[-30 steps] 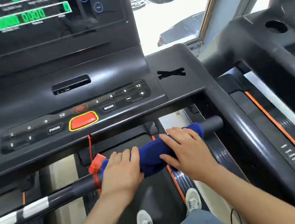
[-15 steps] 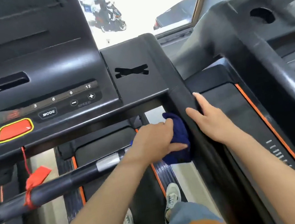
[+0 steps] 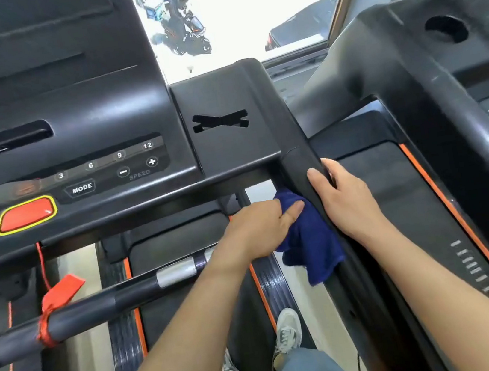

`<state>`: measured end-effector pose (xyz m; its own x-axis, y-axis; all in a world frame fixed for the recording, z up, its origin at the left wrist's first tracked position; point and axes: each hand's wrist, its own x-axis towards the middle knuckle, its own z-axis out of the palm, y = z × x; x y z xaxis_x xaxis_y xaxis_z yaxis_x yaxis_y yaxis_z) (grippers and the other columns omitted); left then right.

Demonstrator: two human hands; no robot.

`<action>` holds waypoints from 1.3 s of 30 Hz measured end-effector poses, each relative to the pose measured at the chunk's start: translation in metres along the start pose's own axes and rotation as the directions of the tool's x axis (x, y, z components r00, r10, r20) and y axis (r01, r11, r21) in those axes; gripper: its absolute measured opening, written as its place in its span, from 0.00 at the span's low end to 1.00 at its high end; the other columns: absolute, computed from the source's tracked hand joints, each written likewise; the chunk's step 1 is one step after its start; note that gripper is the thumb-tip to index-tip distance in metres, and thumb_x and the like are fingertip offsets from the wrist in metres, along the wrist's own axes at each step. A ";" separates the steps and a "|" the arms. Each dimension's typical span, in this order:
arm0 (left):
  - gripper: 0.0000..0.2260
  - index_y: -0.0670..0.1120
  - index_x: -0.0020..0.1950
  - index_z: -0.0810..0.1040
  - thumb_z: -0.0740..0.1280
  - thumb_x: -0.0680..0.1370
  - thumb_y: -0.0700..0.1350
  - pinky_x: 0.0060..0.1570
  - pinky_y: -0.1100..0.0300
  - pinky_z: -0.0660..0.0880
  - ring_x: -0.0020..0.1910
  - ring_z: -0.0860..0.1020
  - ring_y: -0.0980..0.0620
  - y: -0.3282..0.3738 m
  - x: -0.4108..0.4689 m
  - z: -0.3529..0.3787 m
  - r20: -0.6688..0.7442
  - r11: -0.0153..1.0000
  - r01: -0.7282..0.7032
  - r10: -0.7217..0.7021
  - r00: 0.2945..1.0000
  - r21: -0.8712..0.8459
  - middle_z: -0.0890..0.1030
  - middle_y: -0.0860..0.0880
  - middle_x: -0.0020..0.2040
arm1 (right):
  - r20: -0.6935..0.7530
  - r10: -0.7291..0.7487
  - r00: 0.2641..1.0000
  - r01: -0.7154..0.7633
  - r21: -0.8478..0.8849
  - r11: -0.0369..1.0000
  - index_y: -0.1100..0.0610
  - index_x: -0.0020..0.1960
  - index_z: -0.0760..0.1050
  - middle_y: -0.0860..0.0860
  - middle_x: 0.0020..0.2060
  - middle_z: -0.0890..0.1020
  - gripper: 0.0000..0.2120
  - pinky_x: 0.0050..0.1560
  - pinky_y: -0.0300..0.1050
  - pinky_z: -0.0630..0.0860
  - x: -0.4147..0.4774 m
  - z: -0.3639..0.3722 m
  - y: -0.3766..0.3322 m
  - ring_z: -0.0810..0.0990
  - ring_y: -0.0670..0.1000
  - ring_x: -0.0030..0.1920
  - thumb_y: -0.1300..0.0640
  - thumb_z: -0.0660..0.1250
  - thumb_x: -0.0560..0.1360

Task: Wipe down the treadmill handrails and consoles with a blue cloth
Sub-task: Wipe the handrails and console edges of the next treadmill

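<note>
My left hand (image 3: 261,227) grips a dark blue cloth (image 3: 311,245) and presses it against the inner side of the black right handrail (image 3: 361,266), just below the console corner. The cloth's loose end hangs down along the rail. My right hand (image 3: 345,199) rests on top of the same handrail, fingers curled over its outer edge, with no cloth in it. The black console (image 3: 79,139) fills the upper left, with a red stop button (image 3: 26,214), MODE and speed keys. The front crossbar (image 3: 97,309) runs lower left.
A red safety clip (image 3: 60,293) on a cord hangs at the crossbar. A second treadmill (image 3: 431,90) stands close on the right, its belt edged in orange. My shoes (image 3: 286,333) stand on the belt below. A window ahead shows parked vehicles.
Both hands left the crossbar and moved right to the side handrail. The cloth went with my left hand and now hangs looser; my right hand let go of it and rests on the rail.
</note>
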<state>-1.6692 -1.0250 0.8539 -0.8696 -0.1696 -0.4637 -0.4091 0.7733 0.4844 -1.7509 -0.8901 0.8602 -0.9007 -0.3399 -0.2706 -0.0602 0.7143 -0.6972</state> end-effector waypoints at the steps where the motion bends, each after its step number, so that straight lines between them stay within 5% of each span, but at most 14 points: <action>1: 0.21 0.44 0.41 0.69 0.52 0.82 0.59 0.44 0.53 0.68 0.46 0.75 0.41 0.003 -0.008 0.005 -0.087 1.000 -0.016 0.018 0.996 0.027 0.80 0.44 0.46 | -0.055 -0.018 0.998 0.018 -0.006 1.000 0.56 0.71 0.68 0.54 0.66 0.75 0.22 0.62 0.43 0.64 -0.002 0.001 -0.001 0.70 0.54 0.67 0.47 0.58 0.81; 5: 0.14 0.45 0.47 0.74 0.62 0.77 0.55 0.43 0.51 0.71 0.43 0.76 0.44 0.002 -0.032 0.011 -0.245 0.938 -0.112 0.030 0.969 -0.328 0.81 0.48 0.42 | -0.228 -0.221 0.948 0.243 0.072 0.967 0.53 0.64 0.75 0.44 0.58 0.77 0.20 0.65 0.47 0.68 -0.041 0.008 -0.020 0.74 0.49 0.62 0.46 0.59 0.77; 8: 0.11 0.51 0.56 0.78 0.64 0.75 0.47 0.53 0.49 0.77 0.49 0.81 0.49 -0.007 -0.049 -0.002 -0.274 0.634 -0.239 0.045 0.961 -0.735 0.83 0.52 0.47 | -0.131 -0.266 0.955 0.262 -0.051 0.964 0.41 0.61 0.74 0.41 0.51 0.79 0.18 0.59 0.51 0.73 -0.069 0.022 -0.039 0.78 0.45 0.52 0.40 0.56 0.75; 10: 0.22 0.52 0.69 0.71 0.63 0.77 0.36 0.62 0.52 0.74 0.59 0.79 0.52 -0.013 -0.061 -0.012 -0.292 0.419 -0.309 0.105 0.951 -0.854 0.82 0.52 0.58 | -0.071 -0.214 0.974 0.221 0.108 0.969 0.40 0.57 0.75 0.46 0.41 0.81 0.11 0.50 0.53 0.77 -0.070 0.026 -0.055 0.80 0.47 0.43 0.44 0.62 0.76; 12: 0.32 0.53 0.77 0.60 0.62 0.77 0.31 0.63 0.58 0.73 0.62 0.76 0.58 -0.024 -0.067 -0.023 -0.314 0.375 -0.353 0.163 0.935 -0.857 0.77 0.59 0.64 | -0.101 -0.168 0.981 0.190 0.278 0.942 0.45 0.50 0.79 0.52 0.33 0.79 0.06 0.42 0.51 0.76 -0.065 0.031 -0.073 0.78 0.48 0.35 0.54 0.65 0.77; 15: 0.39 0.61 0.77 0.52 0.64 0.74 0.33 0.64 0.59 0.71 0.63 0.72 0.64 -0.048 -0.067 -0.045 -0.423 0.467 -0.447 0.162 0.892 -0.763 0.71 0.72 0.64 | -0.430 -0.111 0.896 0.279 0.352 0.893 0.54 0.46 0.79 0.47 0.29 0.74 0.04 0.36 0.43 0.69 -0.048 0.035 -0.107 0.70 0.44 0.31 0.59 0.65 0.77; 17: 0.38 0.59 0.77 0.55 0.65 0.73 0.35 0.69 0.56 0.66 0.70 0.65 0.63 -0.068 -0.064 -0.060 -0.505 0.635 -0.468 0.139 0.852 -0.614 0.65 0.67 0.71 | -0.560 -0.154 0.814 0.336 0.238 0.911 0.57 0.57 0.76 0.48 0.38 0.78 0.10 0.43 0.44 0.71 -0.028 0.039 -0.125 0.74 0.46 0.36 0.57 0.65 0.76; 20: 0.27 0.48 0.71 0.70 0.65 0.73 0.34 0.71 0.56 0.64 0.71 0.67 0.51 -0.101 -0.060 -0.070 -0.624 0.953 -0.275 0.141 0.769 -0.124 0.69 0.49 0.72 | -0.352 -0.354 0.866 0.303 -0.191 0.933 0.58 0.72 0.64 0.58 0.62 0.72 0.26 0.55 0.51 0.71 -0.001 0.072 -0.135 0.73 0.56 0.57 0.51 0.59 0.76; 23: 0.18 0.45 0.56 0.81 0.69 0.68 0.34 0.52 0.50 0.76 0.56 0.78 0.43 -0.119 -0.050 -0.074 -0.616 0.947 -0.208 0.317 0.721 0.245 0.80 0.45 0.59 | -0.087 -0.401 0.912 0.293 -0.548 0.783 0.61 0.71 0.68 0.64 0.70 0.69 0.29 0.61 0.62 0.72 0.007 0.114 -0.120 0.70 0.66 0.67 0.47 0.47 0.77; 27: 0.10 0.45 0.44 0.81 0.69 0.66 0.34 0.39 0.52 0.76 0.44 0.77 0.45 -0.127 -0.036 -0.083 -0.594 0.917 -0.219 0.384 0.707 0.332 0.81 0.48 0.45 | -0.008 -0.423 0.906 0.310 -0.668 0.676 0.58 0.72 0.67 0.60 0.74 0.65 0.29 0.68 0.63 0.64 0.022 0.122 -0.125 0.63 0.61 0.73 0.50 0.42 0.78; 32: 0.11 0.43 0.46 0.78 0.58 0.69 0.37 0.44 0.51 0.76 0.42 0.75 0.44 -0.129 -0.010 -0.095 -0.647 0.937 -0.174 0.336 0.684 0.302 0.78 0.46 0.44 | 0.092 -0.455 0.886 0.420 -0.578 0.700 0.49 0.76 0.60 0.50 0.78 0.53 0.23 0.74 0.59 0.49 0.081 0.121 -0.157 0.48 0.53 0.78 0.49 0.49 0.82; 39: 0.20 0.39 0.62 0.76 0.58 0.71 0.39 0.53 0.49 0.75 0.52 0.77 0.43 -0.112 0.021 -0.117 -0.690 0.973 -0.015 0.174 0.702 0.231 0.79 0.43 0.54 | 0.037 -0.434 0.900 0.359 -0.625 0.693 0.50 0.76 0.59 0.53 0.76 0.59 0.24 0.74 0.57 0.54 0.174 0.124 -0.192 0.57 0.53 0.76 0.49 0.49 0.81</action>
<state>-1.6737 -1.1870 0.8771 -0.8727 -0.4060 0.2712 -0.3213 0.8958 0.3071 -1.8423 -1.1627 0.8650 -0.7690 -0.6383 0.0345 -0.6342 0.7552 -0.1658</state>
